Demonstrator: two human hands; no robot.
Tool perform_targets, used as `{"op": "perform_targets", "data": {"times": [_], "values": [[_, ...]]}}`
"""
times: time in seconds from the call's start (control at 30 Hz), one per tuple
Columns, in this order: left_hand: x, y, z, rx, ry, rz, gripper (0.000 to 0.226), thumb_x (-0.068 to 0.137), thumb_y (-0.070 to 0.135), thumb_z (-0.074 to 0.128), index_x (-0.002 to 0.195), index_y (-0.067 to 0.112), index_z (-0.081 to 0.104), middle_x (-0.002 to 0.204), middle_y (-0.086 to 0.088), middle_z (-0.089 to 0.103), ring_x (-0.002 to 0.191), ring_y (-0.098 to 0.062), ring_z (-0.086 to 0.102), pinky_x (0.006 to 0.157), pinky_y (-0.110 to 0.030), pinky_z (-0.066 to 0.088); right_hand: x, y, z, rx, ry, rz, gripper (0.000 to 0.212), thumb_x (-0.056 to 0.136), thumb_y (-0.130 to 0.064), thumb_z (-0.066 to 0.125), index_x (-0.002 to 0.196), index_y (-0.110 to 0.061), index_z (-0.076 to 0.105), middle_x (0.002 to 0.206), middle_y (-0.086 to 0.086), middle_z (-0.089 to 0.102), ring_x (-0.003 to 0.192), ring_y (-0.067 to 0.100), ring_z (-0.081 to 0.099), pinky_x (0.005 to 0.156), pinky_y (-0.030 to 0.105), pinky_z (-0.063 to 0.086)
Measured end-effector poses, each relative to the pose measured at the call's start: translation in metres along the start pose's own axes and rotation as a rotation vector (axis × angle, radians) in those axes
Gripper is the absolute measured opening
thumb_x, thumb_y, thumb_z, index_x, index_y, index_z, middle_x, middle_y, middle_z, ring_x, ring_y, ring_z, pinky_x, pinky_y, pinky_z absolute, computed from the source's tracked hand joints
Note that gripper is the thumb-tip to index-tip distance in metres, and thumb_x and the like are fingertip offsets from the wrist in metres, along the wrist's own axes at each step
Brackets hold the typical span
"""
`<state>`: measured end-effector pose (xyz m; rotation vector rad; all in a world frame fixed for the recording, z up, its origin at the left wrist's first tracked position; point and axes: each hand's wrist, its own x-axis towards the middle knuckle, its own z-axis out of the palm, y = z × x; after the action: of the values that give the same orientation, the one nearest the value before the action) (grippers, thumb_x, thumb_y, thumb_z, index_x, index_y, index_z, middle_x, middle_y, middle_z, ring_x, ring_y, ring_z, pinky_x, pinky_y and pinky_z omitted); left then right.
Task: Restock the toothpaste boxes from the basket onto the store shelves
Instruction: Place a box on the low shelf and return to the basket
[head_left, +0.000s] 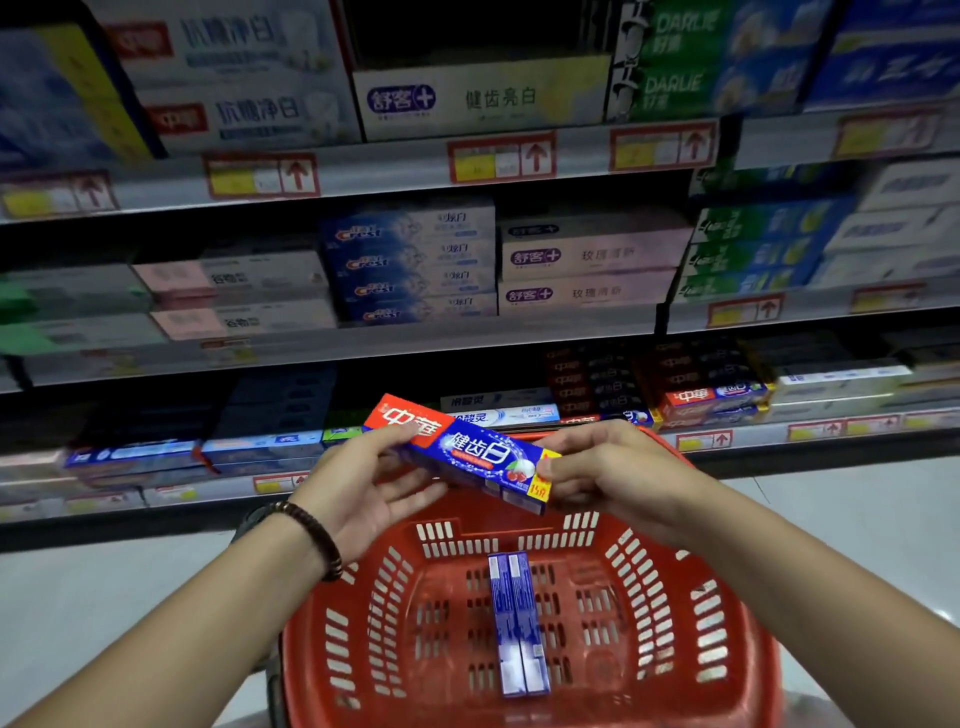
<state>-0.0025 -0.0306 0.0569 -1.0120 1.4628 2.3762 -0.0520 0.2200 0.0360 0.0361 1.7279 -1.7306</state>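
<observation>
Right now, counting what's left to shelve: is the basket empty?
Not empty. Two blue boxes lie side by side in the basket; a third box is held above it by the left hand and right hand.

Blurry price tags (262, 176) (nos. unreadable), basket (311, 675) near rim off-frame

blue-red toothpaste box (467, 453) tilted above red basket (307, 656)

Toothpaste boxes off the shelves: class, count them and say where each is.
3. The held box sits between the left hand and right hand above the basket; the left box and right box lie side by side inside it.
</observation>
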Motion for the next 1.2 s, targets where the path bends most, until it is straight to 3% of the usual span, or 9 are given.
{"op": "perform_targets", "data": {"times": [0.1,0.37,0.5,0.57,0.67,0.87,1.07,1.2], "values": [[-0.002,0.004,-0.004,-0.009,0.016,-0.002,0.026,0.095,0.016,0.072,0.114,0.006,0.058,0.114,-0.022,0.069,0.1,-0.037,0.073,0.074,-0.047,0.064,0.002,0.0,-0.008,-0.014,0.03,-0.035,0.009,0.097,-0.005,0.073,0.098,-0.008,0.081,0.088,0.016,0.075,0.062,0.01,0.051,0.067,0.027,0.039],[-0.001,0.006,-0.008,-0.011,-0.01,0.007,0.028,0.092,0.018,0.074,0.114,0.001,0.065,0.098,-0.02,0.077,0.086,-0.031,0.077,0.078,-0.04,0.064,0.006,-0.004,-0.021,-0.051,0.158,-0.145,0.017,0.097,-0.012,0.074,0.112,-0.009,0.079,0.093,0.017,0.079,0.071,0.013,0.065,0.064,0.028,0.049],[-0.004,0.01,-0.006,-0.017,-0.026,0.022,0.033,0.092,0.018,0.073,0.118,-0.001,0.065,0.108,-0.023,0.075,0.097,-0.032,0.075,0.075,-0.035,0.065,0.003,-0.005,-0.023,-0.043,0.187,-0.159,0.019,0.099,-0.016,0.072,0.117,-0.014,0.078,0.098,0.02,0.08,0.075,0.011,0.071,0.066,0.031,0.051],[-0.006,0.012,-0.003,-0.014,-0.034,0.036,0.028,0.093,0.015,0.071,0.115,-0.001,0.066,0.112,-0.026,0.074,0.101,-0.033,0.074,0.076,-0.034,0.064,0.002,-0.006,-0.022,-0.029,0.208,-0.161,0.018,0.099,-0.016,0.071,0.117,-0.014,0.077,0.099,0.02,0.08,0.077,0.013,0.073,0.068,0.031,0.052],[-0.008,0.014,0.0,0.013,-0.051,0.07,0.016,0.096,0.011,0.067,0.11,0.003,0.068,0.106,-0.023,0.075,0.09,-0.03,0.077,0.077,-0.035,0.064,0.0,-0.008,-0.02,0.012,0.254,-0.164,0.017,0.1,-0.015,0.071,0.115,-0.012,0.075,0.098,0.019,0.08,0.079,0.015,0.075,0.067,0.032,0.052],[-0.004,0.014,0.003,0.054,-0.075,0.084,0.022,0.096,0.009,0.066,0.118,0.007,0.067,0.099,-0.018,0.079,0.089,-0.026,0.079,0.074,-0.035,0.065,-0.005,-0.009,-0.021,0.003,0.327,-0.136,0.019,0.098,-0.02,0.074,0.115,-0.013,0.072,0.097,0.014,0.081,0.1,0.028,0.079,0.088,0.049,0.057],[0.002,0.019,0.008,0.075,-0.079,0.105,0.024,0.097,0.005,0.064,0.121,0.004,0.066,0.099,-0.019,0.078,0.086,-0.026,0.079,0.069,-0.033,0.066,-0.01,-0.006,-0.018,-0.186,0.459,-0.142,0.028,0.092,-0.03,0.082,0.113,-0.02,0.067,0.091,0.005,0.081,0.072,0.01,0.074,0.062,0.03,0.056],[0.006,0.024,0.005,0.045,-0.062,0.112,0.032,0.096,0.007,0.067,0.128,0.005,0.062,0.103,-0.021,0.078,0.091,-0.03,0.078,0.068,-0.034,0.066,-0.014,-0.003,-0.017,-0.272,0.439,-0.151,0.029,0.093,-0.032,0.082,0.114,-0.022,0.065,0.091,0.002,0.08,0.078,0.017,0.079,0.067,0.034,0.059]]}}
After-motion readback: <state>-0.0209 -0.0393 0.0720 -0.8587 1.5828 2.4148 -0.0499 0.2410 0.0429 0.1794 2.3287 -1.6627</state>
